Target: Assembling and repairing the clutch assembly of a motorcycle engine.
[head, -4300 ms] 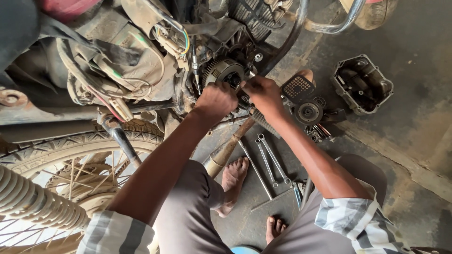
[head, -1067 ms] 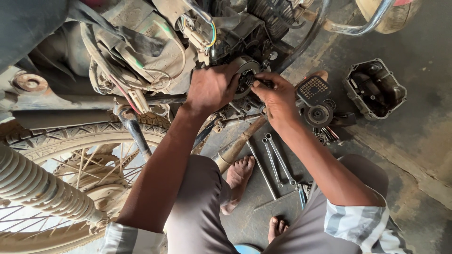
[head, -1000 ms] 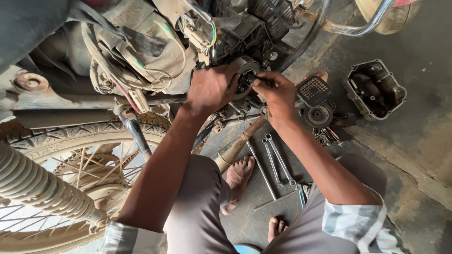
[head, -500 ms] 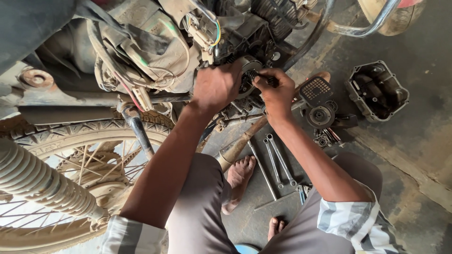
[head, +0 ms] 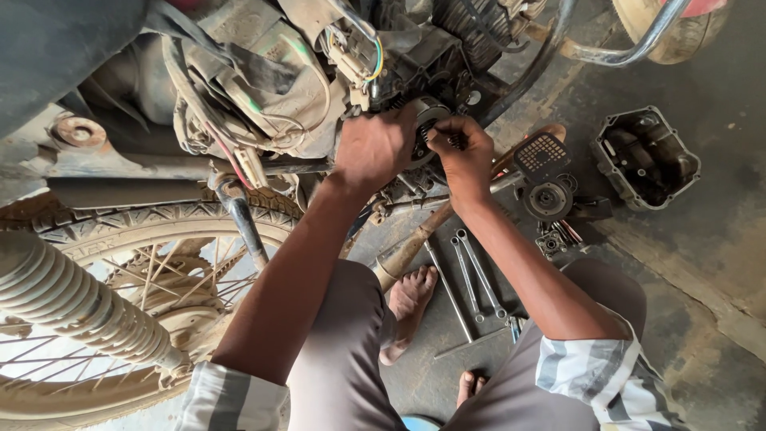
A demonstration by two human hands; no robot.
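Both hands sit a bit higher vs a sec ago, tighter on the round engine part [head: 428,128]; I read that as work going on at the same spot. L hand [head: 375,148] cups it, fingers curled over the metal. R hand [head: 465,152] pinches a small dark tool [head: 447,140]. Engine [head: 415,56] is greasy, dusty cast metal. Shiny wrenches [head: 471,271] lie on the concrete floor [head: 718,279], open cover [head: 646,156] well apart. Knobby tire [head: 136,223].
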